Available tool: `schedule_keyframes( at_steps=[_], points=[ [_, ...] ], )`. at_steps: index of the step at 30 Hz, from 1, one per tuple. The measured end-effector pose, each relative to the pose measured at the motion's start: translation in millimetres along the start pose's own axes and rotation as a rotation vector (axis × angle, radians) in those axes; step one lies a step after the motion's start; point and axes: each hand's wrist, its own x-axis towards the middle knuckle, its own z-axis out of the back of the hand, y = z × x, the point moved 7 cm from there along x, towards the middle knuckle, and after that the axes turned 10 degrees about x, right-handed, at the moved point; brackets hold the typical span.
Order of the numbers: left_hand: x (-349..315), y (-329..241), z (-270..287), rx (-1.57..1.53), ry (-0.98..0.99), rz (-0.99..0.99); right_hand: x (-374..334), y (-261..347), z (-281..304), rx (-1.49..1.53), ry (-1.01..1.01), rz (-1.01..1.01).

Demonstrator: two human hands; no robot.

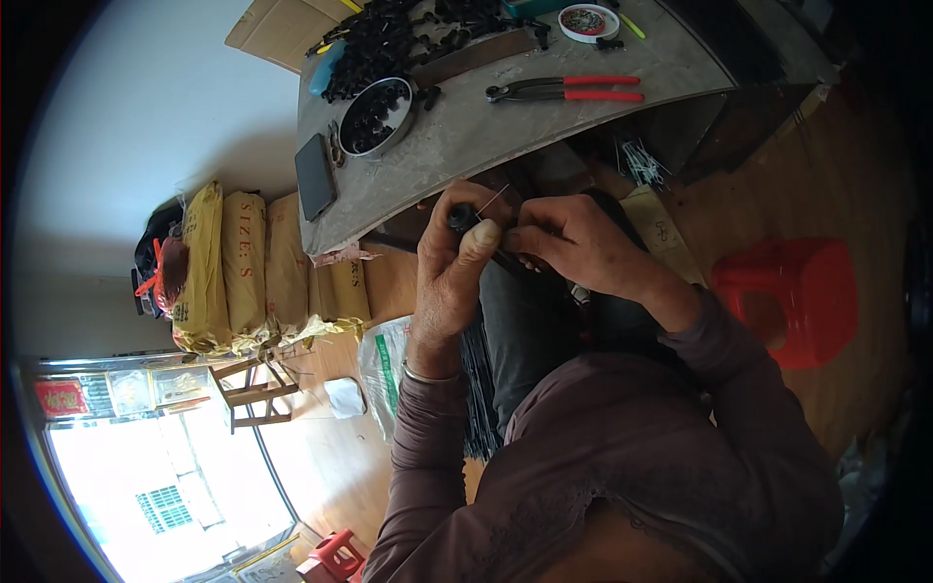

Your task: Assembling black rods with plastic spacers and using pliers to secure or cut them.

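Observation:
My left hand [449, 257] is closed around a small black plastic part [462, 217], which has a round end facing up between thumb and forefinger. A thin metal wire [494, 199] sticks up slantwise beside that part. Close by on the right, my right hand [588, 248] has its thumb and fingers pinched together near the left thumb. Whatever the right fingertips hold is hidden. Both hands are above my lap, just off the near edge of the grey worktable [452, 146]. Red-handled pincers [603, 81] lie on the table beyond them.
On the table are a metal bowl [402, 124] of black parts, a heap of similar parts [389, 44], a phone [314, 178] and a white dish [614, 21] of small pieces. A red stool [826, 301] stands right; packed sacks [245, 262] stand left.

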Motion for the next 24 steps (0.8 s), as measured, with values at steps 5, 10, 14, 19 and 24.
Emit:
schedule_keyframes(
  at_steps=[5,10,14,19,24],
  points=[
    [-11,8,9,-0.363,-0.178,0.016,7,12,11,-0.192,0.062,-0.097],
    [-19,25,10,-0.548,-0.257,0.087,20,29,2,-0.058,-0.113,0.072],
    [-31,28,8,-0.311,-0.545,0.326,25,54,-25,-0.407,-0.127,0.364],
    [-40,34,10,-0.349,-0.717,0.389,25,28,-29,-0.440,-0.166,0.307],
    [-45,43,13,-0.387,-0.737,0.403,17,26,-34,-0.318,-0.136,0.235]
  ],
)
